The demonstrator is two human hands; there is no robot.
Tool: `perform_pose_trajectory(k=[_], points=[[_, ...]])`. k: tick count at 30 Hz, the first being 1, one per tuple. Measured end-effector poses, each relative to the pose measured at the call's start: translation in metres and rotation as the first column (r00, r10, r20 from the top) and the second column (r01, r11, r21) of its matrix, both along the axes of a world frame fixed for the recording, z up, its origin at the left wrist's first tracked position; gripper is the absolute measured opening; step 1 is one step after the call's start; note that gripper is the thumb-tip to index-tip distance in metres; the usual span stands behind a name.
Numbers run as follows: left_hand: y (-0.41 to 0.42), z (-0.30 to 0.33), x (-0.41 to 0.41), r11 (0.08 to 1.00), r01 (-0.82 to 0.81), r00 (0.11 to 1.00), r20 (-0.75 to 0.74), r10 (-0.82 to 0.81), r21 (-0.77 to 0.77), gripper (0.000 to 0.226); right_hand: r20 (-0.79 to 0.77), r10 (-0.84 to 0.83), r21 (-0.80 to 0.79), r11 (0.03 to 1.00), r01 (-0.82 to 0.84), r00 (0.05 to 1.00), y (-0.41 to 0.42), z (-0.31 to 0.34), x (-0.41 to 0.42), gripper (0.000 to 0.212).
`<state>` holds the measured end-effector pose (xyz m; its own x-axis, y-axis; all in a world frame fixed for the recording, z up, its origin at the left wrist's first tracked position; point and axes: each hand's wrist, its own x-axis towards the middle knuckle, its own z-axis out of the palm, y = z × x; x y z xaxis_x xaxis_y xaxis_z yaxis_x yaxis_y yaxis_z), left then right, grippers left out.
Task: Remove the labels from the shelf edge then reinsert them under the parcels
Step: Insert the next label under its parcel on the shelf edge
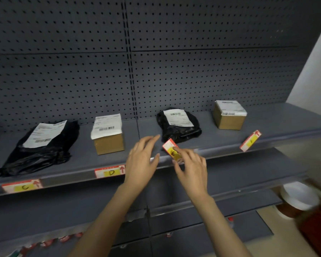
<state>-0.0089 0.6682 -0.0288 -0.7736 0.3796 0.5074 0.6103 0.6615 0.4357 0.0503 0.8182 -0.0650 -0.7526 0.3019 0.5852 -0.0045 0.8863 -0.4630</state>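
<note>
On the grey shelf (220, 140) lie a black bag parcel (41, 151), a brown box (108, 138), a second black bag parcel (180, 127) and another brown box (229, 115). Labels C (22, 186) and D (109, 171) sit in the shelf edge. Label F (250, 140) lies tilted on the shelf in front of the right box. My right hand (191, 169) pinches label E (171, 149), which stands tilted just in front of the second black bag. My left hand (141, 162) hovers open beside it, holding nothing.
A dark pegboard wall (156, 62) backs the shelf. Lower shelves (211, 210) sit below, with small red tags (63, 238) along one edge. A white-lidded container (298, 197) stands at the lower right, next to a pale wall (315, 71).
</note>
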Motion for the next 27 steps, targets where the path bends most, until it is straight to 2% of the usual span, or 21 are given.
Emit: perform_pose_trajectory(k=[6,9,13,19,27], points=[[0.054,0.007,-0.011,0.989,-0.021,0.999,0.023,0.024,-0.148,0.051,0.04,0.079,0.022,0.997,-0.08,0.996,0.052,0.011,-0.001,0.038],[0.062,0.003,-0.009,0.988,-0.114,0.993,0.029,0.117,-0.101,0.029,0.049,0.147,0.046,0.988,-0.149,0.988,0.064,0.011,-0.007,0.037],[0.058,-0.007,0.0,0.965,-0.261,0.965,0.016,0.261,-0.012,0.013,0.073,0.251,0.109,0.96,-0.258,0.965,0.07,0.006,-0.015,0.032],[0.042,-0.019,0.009,0.928,-0.372,0.925,0.078,0.372,-0.014,0.009,0.116,0.343,0.126,0.926,-0.356,0.932,0.059,0.004,-0.026,0.03],[0.041,-0.033,0.021,0.894,-0.434,0.9,-0.091,0.426,-0.11,0.015,0.094,0.321,0.185,0.924,-0.334,0.942,0.057,-0.005,-0.03,0.025]])
